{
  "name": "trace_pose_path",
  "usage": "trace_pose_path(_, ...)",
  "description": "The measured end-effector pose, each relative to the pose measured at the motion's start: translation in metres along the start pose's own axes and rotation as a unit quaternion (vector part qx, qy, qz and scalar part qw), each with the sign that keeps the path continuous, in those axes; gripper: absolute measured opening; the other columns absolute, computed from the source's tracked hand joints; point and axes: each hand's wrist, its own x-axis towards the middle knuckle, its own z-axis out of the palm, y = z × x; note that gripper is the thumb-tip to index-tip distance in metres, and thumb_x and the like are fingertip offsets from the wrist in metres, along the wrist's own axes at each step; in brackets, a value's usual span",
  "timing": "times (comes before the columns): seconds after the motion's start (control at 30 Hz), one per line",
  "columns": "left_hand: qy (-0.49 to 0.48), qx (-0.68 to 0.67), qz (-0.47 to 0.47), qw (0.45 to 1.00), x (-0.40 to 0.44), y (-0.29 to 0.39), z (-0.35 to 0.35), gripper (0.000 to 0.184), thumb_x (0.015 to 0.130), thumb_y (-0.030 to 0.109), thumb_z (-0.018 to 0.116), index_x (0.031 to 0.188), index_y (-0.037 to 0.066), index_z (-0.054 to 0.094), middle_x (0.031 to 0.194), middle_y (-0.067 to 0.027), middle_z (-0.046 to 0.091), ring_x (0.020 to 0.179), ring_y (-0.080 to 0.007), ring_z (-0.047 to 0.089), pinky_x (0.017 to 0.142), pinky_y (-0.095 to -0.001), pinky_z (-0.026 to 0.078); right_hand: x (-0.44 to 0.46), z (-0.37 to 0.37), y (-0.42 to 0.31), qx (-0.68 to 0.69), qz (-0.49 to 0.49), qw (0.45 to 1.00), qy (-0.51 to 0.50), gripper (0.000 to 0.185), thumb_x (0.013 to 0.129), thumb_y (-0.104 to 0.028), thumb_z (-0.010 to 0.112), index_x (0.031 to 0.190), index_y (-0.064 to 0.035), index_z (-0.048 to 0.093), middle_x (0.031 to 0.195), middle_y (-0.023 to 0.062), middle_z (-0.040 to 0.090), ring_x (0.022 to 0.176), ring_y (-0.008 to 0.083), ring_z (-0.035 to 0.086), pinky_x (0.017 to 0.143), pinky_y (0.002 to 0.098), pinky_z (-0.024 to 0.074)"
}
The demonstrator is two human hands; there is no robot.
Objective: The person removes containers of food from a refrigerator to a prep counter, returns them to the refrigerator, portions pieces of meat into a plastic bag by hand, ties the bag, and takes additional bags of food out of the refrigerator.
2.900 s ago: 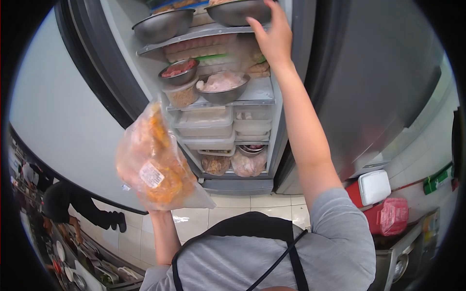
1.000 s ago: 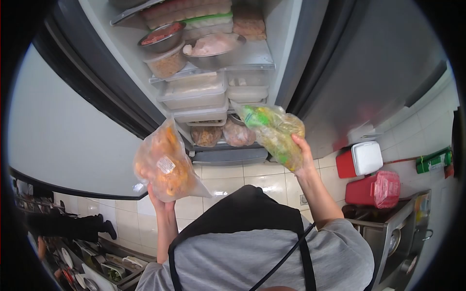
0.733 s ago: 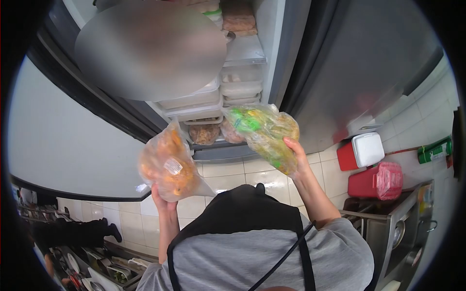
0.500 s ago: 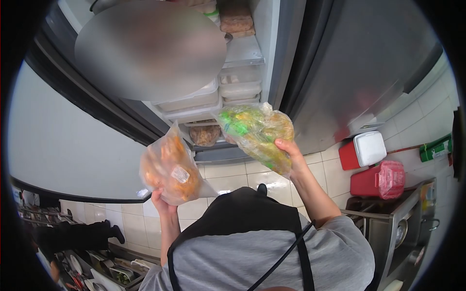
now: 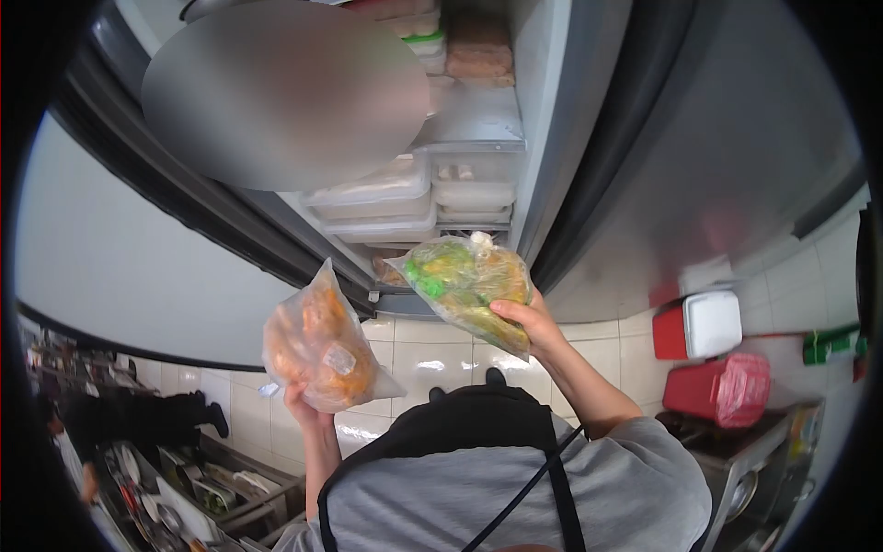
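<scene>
My left hand [image 5: 307, 408] grips the lower left part of a clear plastic bag of orange food [image 5: 324, 342], which carries a whitish label; I cannot make out what the food is. In my right hand [image 5: 526, 322] is a second clear bag, with green and yellow contents [image 5: 464, 285] and a knotted white top. The thumb lies across its near side and the other fingers are hidden behind it. Both bags are held apart from each other, in front of an open refrigerator [image 5: 478, 120].
Lidded plastic containers [image 5: 377, 216] and packed brownish blocks [image 5: 480, 63] fill shelves; a blurred patch hides part of the inside. The open door [image 5: 138, 239] spans the left. A red cooler [image 5: 670, 333], a red bin [image 5: 704, 391] and a stove stand right. Another person in dark clothes [image 5: 138, 425] is at lower left.
My view has shifted, so the refrigerator sits further right and the bins lower. Both bags remain held; the green one appears lower and slightly further left. The bagged item on the bottom shelf is now mostly covered.
</scene>
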Motion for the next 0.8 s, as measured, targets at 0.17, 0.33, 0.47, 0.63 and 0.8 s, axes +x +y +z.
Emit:
trace_pose_path(0.17, 0.095, -0.032, 0.073, 0.992, -0.046, -0.024, 0.002, 0.064, 0.067, 0.02, 0.052, 0.126, 0.0, 0.04, 0.12, -0.0171, 0.052, 0.11, -0.0331, 0.052, 0.094, -0.0475, 0.043, 0.041, -0.004, -0.013, -0.088, 0.0, 0.995, -0.057, 0.069, 0.071, -0.009, 0.071, 0.129, -0.0012, 0.034, 0.12, 0.0116, 0.048, 0.109, 0.0203, 0.048, 0.092, 0.0315, 0.0401)
trace_pose_path(0.33, 0.198, -0.064, 0.152, 0.966, -0.12, -0.057, 0.008, 0.064, 0.066, 0.017, 0.053, 0.126, 0.0, 0.04, 0.12, -0.0164, 0.051, 0.11, -0.0322, 0.052, 0.094, -0.0458, 0.043, 0.072, 0.001, 0.004, -0.149, 0.035, 0.976, -0.152, 0.073, 0.068, -0.013, 0.074, 0.128, -0.0027, 0.034, 0.119, 0.0115, 0.047, 0.111, 0.0206, 0.047, 0.094, 0.0314, 0.0376)
trace_pose_path(0.47, 0.311, -0.088, 0.186, 0.928, -0.182, -0.075, 0.026, 0.065, 0.064, 0.014, 0.054, 0.126, -0.001, 0.041, 0.119, -0.0151, 0.052, 0.108, -0.0306, 0.053, 0.093, -0.0434, 0.044, 0.086, 0.017, 0.037, -0.319, 0.002, 0.917, -0.24, 0.076, 0.064, -0.019, 0.079, 0.124, -0.0024, 0.036, 0.115, 0.0126, 0.05, 0.107, 0.0206, 0.048, 0.092, 0.0315, 0.039)
trace_pose_path(0.63, 0.426, -0.12, 0.281, 0.852, -0.217, -0.118, 0.028, 0.06, 0.066, 0.012, 0.055, 0.122, -0.003, 0.044, 0.113, -0.0152, 0.055, 0.102, -0.0288, 0.056, 0.09, -0.0419, 0.046, 0.135, 0.062, 0.104, -0.313, 0.12, 0.86, -0.385, 0.068, 0.067, -0.016, 0.078, 0.12, -0.0022, 0.038, 0.108, 0.0122, 0.054, 0.096, 0.0181, 0.055, 0.082, 0.0286, 0.0454)
trace_pose_path(0.8, 0.553, -0.151, 0.378, 0.727, -0.237, -0.184, 0.047, 0.056, 0.066, 0.012, 0.055, 0.12, -0.004, 0.045, 0.112, -0.0156, 0.056, 0.1, -0.0295, 0.057, 0.09, -0.0412, 0.046, 0.164, 0.097, 0.194, -0.265, 0.22, 0.755, -0.558, 0.064, 0.069, -0.014, 0.076, 0.12, -0.0018, 0.038, 0.107, 0.0116, 0.055, 0.096, 0.017, 0.055, 0.081, 0.0283, 0.0458)
